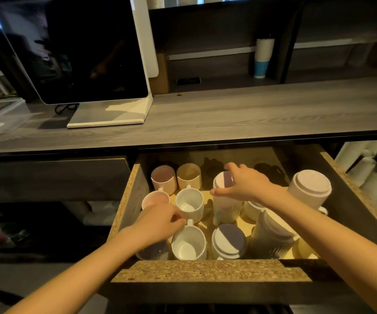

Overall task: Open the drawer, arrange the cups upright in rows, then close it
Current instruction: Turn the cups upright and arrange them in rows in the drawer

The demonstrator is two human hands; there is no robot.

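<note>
No writing, label, brand, number or sign could be read anywhere. The dark screen [74, 48] standing on the bench [251, 114] showed only dim reflections, no characters. The paper cup stack [263, 57] on the shelf behind the bench, to the right of the screen, bore a plain blue band without lettering. The cups [189, 203] in the open drawer [205, 270] below the bench carried ribbed sides but no print or marks.
</note>
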